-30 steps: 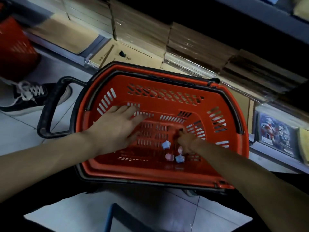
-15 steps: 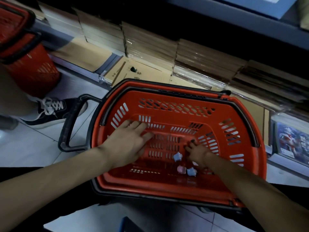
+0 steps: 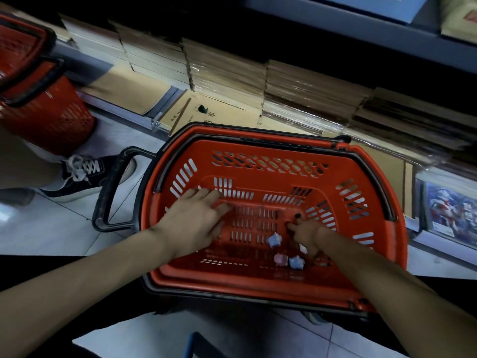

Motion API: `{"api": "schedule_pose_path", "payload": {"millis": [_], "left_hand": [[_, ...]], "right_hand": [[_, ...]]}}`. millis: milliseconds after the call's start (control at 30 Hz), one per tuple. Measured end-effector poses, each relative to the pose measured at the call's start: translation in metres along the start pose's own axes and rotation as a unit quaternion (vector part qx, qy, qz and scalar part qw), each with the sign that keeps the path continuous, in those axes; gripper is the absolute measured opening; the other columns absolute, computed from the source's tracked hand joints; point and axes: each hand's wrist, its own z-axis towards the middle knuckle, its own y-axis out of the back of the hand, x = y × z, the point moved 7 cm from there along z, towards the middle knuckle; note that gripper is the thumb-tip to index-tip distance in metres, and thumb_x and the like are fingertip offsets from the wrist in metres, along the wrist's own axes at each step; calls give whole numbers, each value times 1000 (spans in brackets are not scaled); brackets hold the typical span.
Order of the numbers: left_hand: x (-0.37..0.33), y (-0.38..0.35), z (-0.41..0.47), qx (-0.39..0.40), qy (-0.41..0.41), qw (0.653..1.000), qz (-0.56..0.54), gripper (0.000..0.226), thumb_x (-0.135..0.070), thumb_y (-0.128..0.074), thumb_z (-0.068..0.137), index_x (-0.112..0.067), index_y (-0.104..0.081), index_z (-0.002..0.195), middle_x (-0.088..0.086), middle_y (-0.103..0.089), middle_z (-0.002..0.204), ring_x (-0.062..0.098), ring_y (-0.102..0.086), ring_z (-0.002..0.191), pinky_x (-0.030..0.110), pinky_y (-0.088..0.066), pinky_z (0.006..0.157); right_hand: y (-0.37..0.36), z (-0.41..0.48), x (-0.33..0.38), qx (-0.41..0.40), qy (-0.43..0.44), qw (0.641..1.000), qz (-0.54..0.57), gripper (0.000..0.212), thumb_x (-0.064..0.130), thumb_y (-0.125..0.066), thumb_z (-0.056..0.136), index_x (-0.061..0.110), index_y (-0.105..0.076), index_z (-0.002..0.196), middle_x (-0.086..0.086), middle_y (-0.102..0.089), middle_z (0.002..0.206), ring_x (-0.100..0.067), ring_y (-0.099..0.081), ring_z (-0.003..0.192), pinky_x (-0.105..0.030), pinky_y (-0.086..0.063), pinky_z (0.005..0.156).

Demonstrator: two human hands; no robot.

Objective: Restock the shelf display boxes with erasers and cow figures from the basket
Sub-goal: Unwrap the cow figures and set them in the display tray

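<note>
A red plastic basket (image 3: 258, 280) sits on the floor below me. On its slotted bottom lie three small figures: a pale blue one (image 3: 274, 240), a pink one (image 3: 280, 259) and another pale blue one (image 3: 296, 262). My left hand (image 3: 193, 223) rests flat on the basket floor, fingers spread, holding nothing. My right hand (image 3: 307, 235) is down among the figures with its fingers curled; a small pale piece shows under the palm, and I cannot tell whether it is gripped.
A low shelf (image 3: 124, 109) behind the basket carries stacks of brown notebooks (image 3: 227, 73). A second red basket (image 3: 38, 99) stands at the left, beside another person's black sneaker (image 3: 82, 174). A picture box (image 3: 449, 213) sits at the right. The basket's black handle (image 3: 108, 192) sticks out left.
The view has shifted, so the basket sits lower and further right in the frame. Both hands stay in the basket; the right hand has closed in over the figures.
</note>
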Motion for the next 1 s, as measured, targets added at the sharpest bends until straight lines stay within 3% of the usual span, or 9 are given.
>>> {"api": "schedule_pose_path", "payload": {"millis": [133, 200, 300, 400, 567, 733, 900, 967, 1000], "left_hand": [[5, -2, 1, 34, 70, 991, -108, 41, -42, -55, 97, -29, -59, 136, 0, -60, 131, 26, -59, 120, 43, -48, 101], [9, -5, 3, 64, 158, 941, -292, 30, -35, -59, 98, -32, -65, 127, -3, -69, 121, 22, -67, 112, 42, -54, 96], [6, -15, 5, 94, 295, 736, -602, 20, -24, -59, 100, -24, -71, 117, 0, -78, 104, 24, -74, 99, 42, -59, 94], [-6, -20, 8, 124, 355, 546, -748, 36, -38, -52, 103, -15, -69, 123, 8, -78, 109, 26, -74, 105, 47, -56, 99], [-22, -11, 17, 119, 360, 359, -853, 58, -56, -47, 98, -7, -66, 123, 18, -71, 120, 35, -69, 107, 54, -58, 91], [-32, 13, 23, 103, 316, 323, -886, 54, -59, -39, 99, -17, -70, 86, 2, -69, 79, 17, -67, 61, 25, -53, 53], [-15, 8, 21, 59, 334, 329, -881, 24, -38, -63, 95, -17, -62, 82, 0, -61, 67, 12, -55, 51, 20, -44, 44], [-12, 4, 18, 63, 343, 350, -869, 26, -37, -66, 93, -17, -61, 78, 1, -58, 65, 12, -51, 49, 20, -40, 41], [-11, 2, 17, 65, 346, 363, -863, 28, -38, -65, 94, -18, -59, 74, 0, -54, 63, 12, -49, 49, 20, -38, 40]], "right_hand": [[20, -18, -1, -27, -10, 998, 63, 53, 34, -74, 84, 10, -67, 131, -9, -30, 160, -40, -38, 137, -45, -49, 101], [41, -35, -5, -70, -13, 991, 110, 46, 36, -74, 82, 10, -72, 119, -10, -38, 151, -35, -46, 129, -39, -47, 97], [87, -68, -19, -157, -23, 968, 193, 39, 46, -73, 79, 14, -70, 102, -6, -45, 123, -30, -54, 111, -33, -45, 83], [144, -112, -25, -292, -2, 896, 333, 36, 53, -67, 71, 25, -67, 94, 4, -43, 114, -19, -58, 98, -33, -50, 85], [235, -189, 10, -449, 95, 797, 393, 35, 37, -77, 77, 28, -68, 110, 11, -44, 117, -4, -53, 99, -20, -46, 86], [265, -204, 28, -460, 105, 779, 412, 50, 47, -83, 77, 32, -59, 119, 16, -51, 119, -4, -54, 108, -27, -49, 91], [244, -215, -9, -544, 48, 648, 531, 13, 31, -72, 94, 24, -70, 104, 10, -69, 103, -8, -65, 100, -23, -51, 84], [214, -192, -20, -517, 11, 654, 552, 5, 23, -73, 93, 22, -71, 98, 7, -70, 94, -8, -66, 92, -25, -53, 77], [197, -174, -21, -482, -6, 690, 540, 6, 19, -73, 91, 22, -72, 97, 7, -71, 91, -8, -66, 87, -29, -54, 74]]}}
